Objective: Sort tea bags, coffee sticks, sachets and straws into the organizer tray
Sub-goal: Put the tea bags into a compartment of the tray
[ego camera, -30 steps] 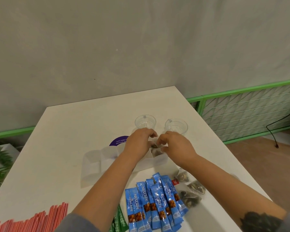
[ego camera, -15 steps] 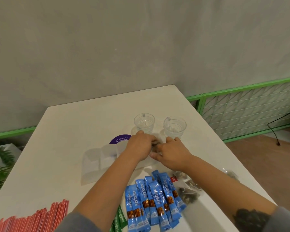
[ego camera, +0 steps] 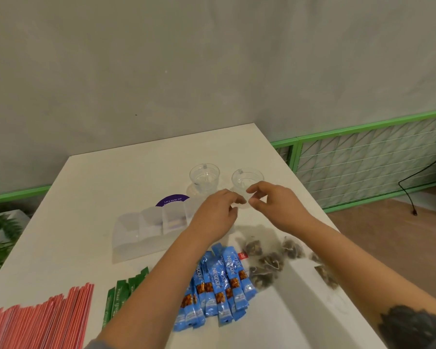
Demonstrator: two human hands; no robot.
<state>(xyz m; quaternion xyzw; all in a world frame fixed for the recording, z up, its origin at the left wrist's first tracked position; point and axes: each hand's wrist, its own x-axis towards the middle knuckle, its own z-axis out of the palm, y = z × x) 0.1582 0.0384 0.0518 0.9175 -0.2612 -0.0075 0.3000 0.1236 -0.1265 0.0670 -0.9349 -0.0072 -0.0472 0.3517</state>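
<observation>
Both hands hover empty, fingers loosely curled; the clear-wrapped pyramid tea bags [ego camera: 267,263] lie toward the body, nearest the right hand [ego camera: 275,205], the left hand [ego camera: 217,212] farther.

Both forearms reach forward from the bottom edge, bare from the wrists back to grey sleeves near the elbows; the right forearm carries a dark tattoo low at the right. The left hand [ego camera: 215,215] is seen from its back, knuckles up, with the fingers curled downward and the fingertips turned to the right; the right hand [ego camera: 275,204] is a little higher, its thumb and forefinger bent toward each other like a pincer, a small gap between them; the two hands almost meet; whether either hand holds something cannot be seen.
</observation>
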